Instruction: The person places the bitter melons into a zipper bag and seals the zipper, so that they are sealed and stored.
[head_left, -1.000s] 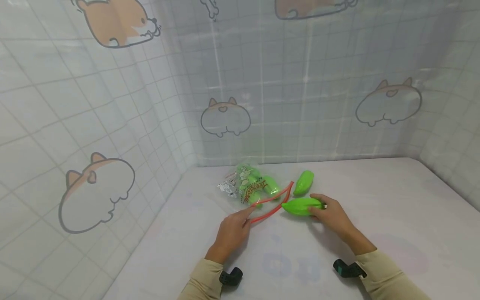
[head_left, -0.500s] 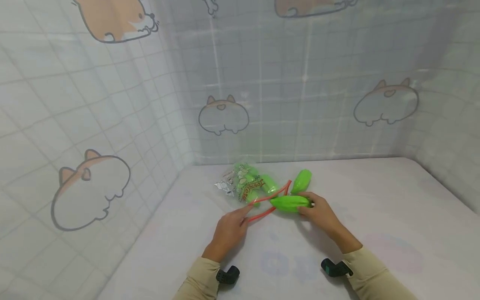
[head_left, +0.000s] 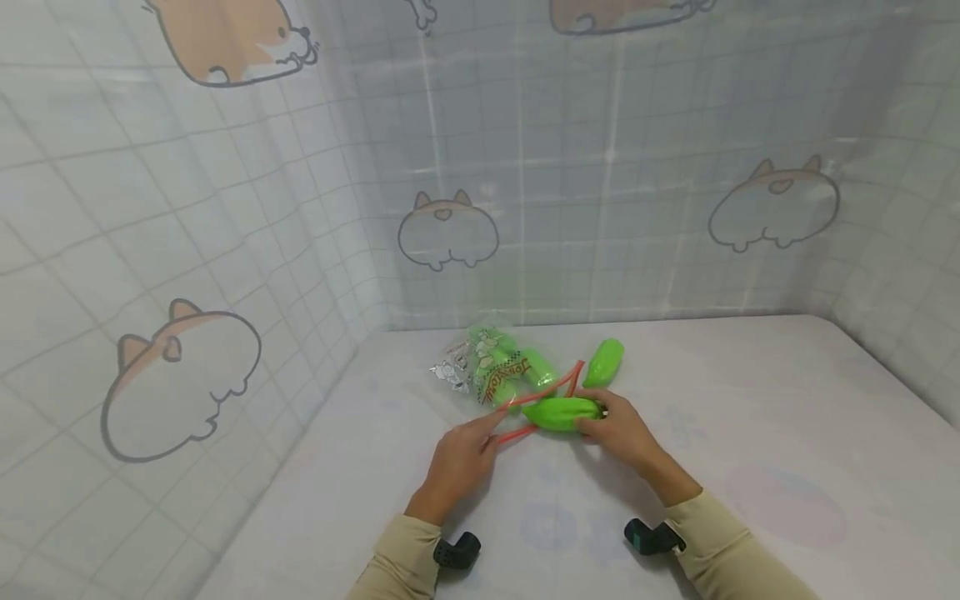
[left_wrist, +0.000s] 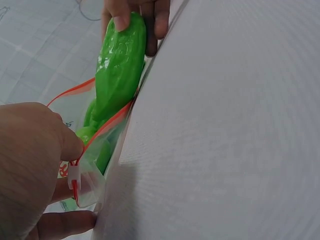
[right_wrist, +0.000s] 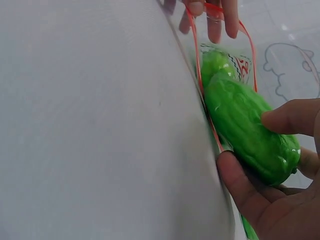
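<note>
My left hand [head_left: 459, 465] pinches the end of a clear zip bag's [head_left: 501, 373] red-edged opening. Its white slider [left_wrist: 74, 175] shows beside the fingers in the left wrist view. My right hand [head_left: 624, 432] grips a glossy green, bumpy toy bitter melon [head_left: 558, 415] by its stem end, thumb on one side and fingers on the other. The melon's tapered tip points left, between the two red edges of the spread opening in both wrist views. Several green pieces [head_left: 536, 367] lie inside the printed bag, partly hidden by its lettering.
Another green toy bitter melon [head_left: 604, 362] lies on the white tabletop [head_left: 750, 400], behind my right hand. A tiled curtain with dog drawings [head_left: 447, 233] stands along the back and left of the table. A dark wrist camera [head_left: 654, 537] hangs at my right sleeve.
My right hand has moved the bitter melon leftward, from beside the bag's right end into its opening. My left hand still holds the bag's edge, nearly unmoved.
</note>
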